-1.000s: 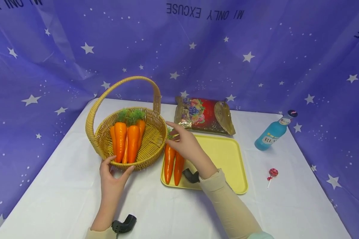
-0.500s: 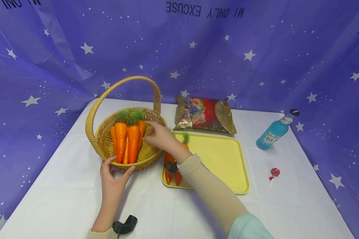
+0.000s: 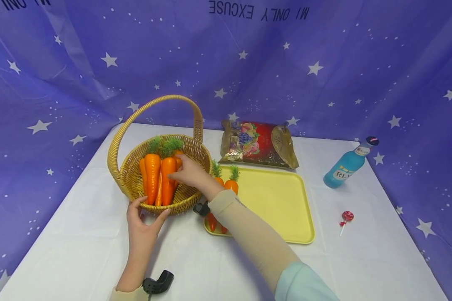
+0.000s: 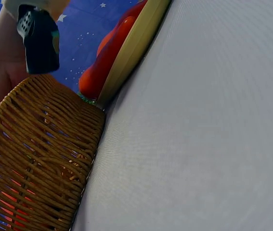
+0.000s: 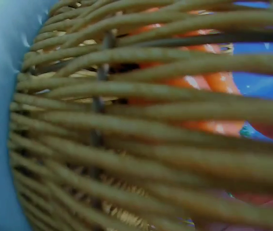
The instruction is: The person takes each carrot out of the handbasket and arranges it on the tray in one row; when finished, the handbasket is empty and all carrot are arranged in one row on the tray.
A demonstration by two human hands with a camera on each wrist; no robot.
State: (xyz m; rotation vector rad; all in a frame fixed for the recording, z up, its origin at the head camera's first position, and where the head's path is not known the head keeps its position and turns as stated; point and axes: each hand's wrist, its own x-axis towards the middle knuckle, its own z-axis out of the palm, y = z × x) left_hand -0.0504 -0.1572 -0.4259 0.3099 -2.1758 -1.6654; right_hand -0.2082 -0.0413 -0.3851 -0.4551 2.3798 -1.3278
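Observation:
A wicker basket [image 3: 182, 205] with a tall handle holds several orange carrots with green tops. My left hand [image 3: 143, 234] grips its near rim, thumb outside and fingers at the edge. Inside the basket, my right hand [image 3: 193, 172] pinches the carrot [image 3: 168, 167] on the right of the bunch, the thumb lying across its front. Beside it, another carrot [image 3: 152, 173] leans on the near rim. In the left wrist view the woven wall [image 4: 45, 149] fills the lower left. The right wrist view is mostly blurred weave [image 5: 175, 113], with orange showing through.
To the basket's right lies a yellow tray [image 3: 275, 205] bearing two carrots [image 3: 231, 186], partly covered by my right forearm. Behind it is a red and gold snack bag [image 3: 260, 144]. A blue bottle [image 3: 344, 167] and a lollipop [image 3: 347, 216] are at the right on the white-covered table.
My right hand has moved left from above the tray carrots into the basket and onto a carrot there. My left hand has stayed at the rim.

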